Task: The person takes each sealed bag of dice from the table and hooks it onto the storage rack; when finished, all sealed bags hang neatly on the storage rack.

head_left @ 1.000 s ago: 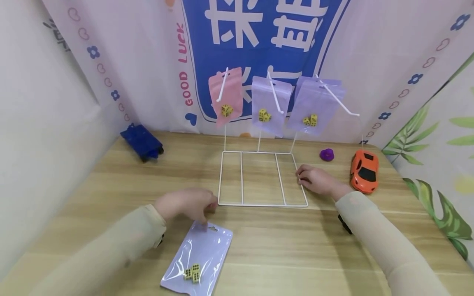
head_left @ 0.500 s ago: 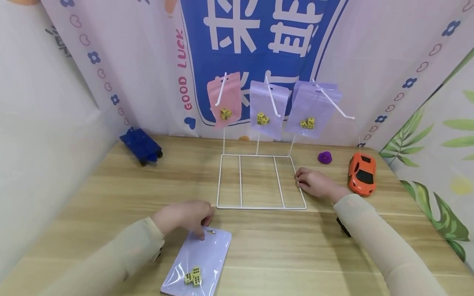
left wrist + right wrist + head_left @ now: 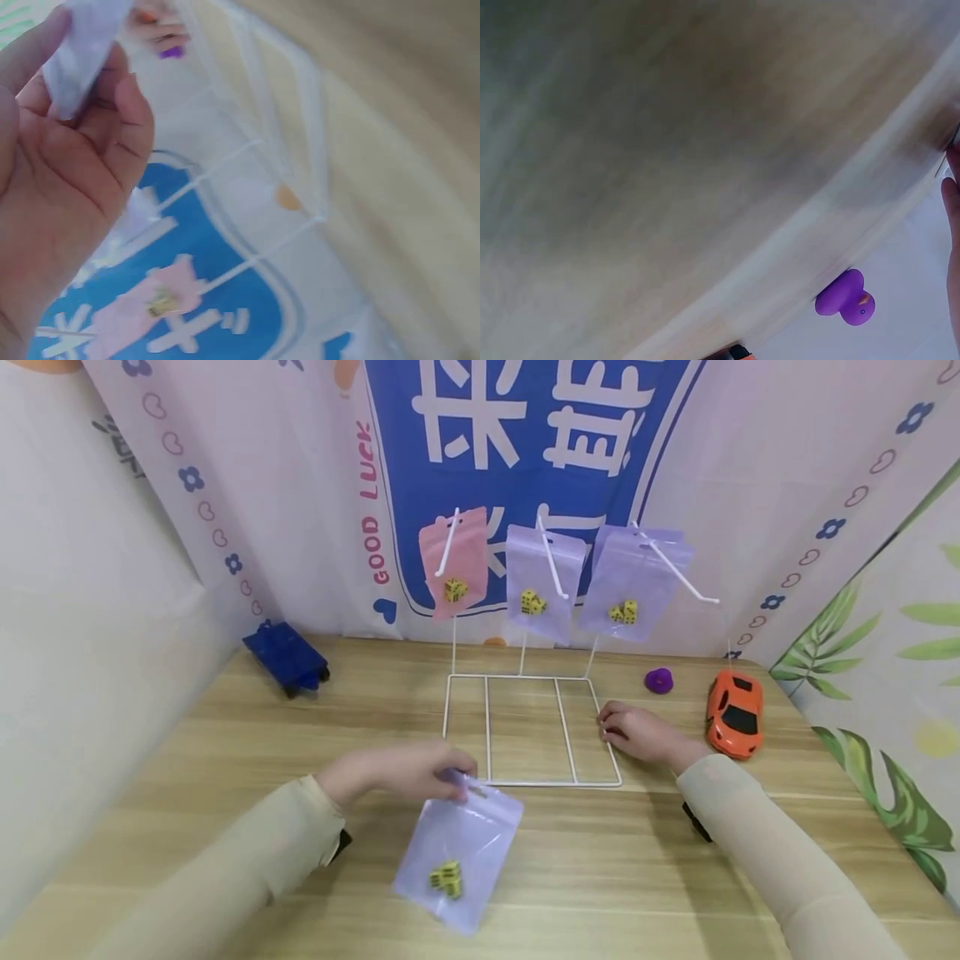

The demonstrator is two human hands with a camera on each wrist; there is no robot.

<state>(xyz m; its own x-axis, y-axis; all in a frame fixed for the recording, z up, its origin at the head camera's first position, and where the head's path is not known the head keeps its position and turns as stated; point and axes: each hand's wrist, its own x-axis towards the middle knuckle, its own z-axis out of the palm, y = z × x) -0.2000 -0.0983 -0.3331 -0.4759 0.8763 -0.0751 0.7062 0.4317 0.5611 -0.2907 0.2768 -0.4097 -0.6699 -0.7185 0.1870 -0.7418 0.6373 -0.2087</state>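
Note:
My left hand (image 3: 408, 768) pinches the top edge of a lilac zip bag (image 3: 480, 835) with several yellow dice (image 3: 447, 878) in it. The bag hangs tilted above the table, in front of a white wire display rack (image 3: 566, 727). In the left wrist view, thumb and fingers grip the bag (image 3: 84, 56) from both sides. My right hand (image 3: 637, 731) holds the right bar of the rack's base with curled fingers. Only a sliver of that hand (image 3: 954, 225) shows in the right wrist view. On the rack's hooks hang a pink bag (image 3: 453, 552), a lilac bag (image 3: 534, 568) and overlapping lilac bags (image 3: 633, 568), with dice visible.
A blue toy vehicle (image 3: 285, 656) lies at the back left of the wooden table (image 3: 600, 877). A purple rubber duck (image 3: 844, 296) sits behind my right hand, and an orange toy car (image 3: 735, 714) to its right. A printed cloth hangs behind the rack.
The lilac bag lay flat on the table; my left hand has taken its top edge, lifted it and moved it right. My right hand stays at the rack.

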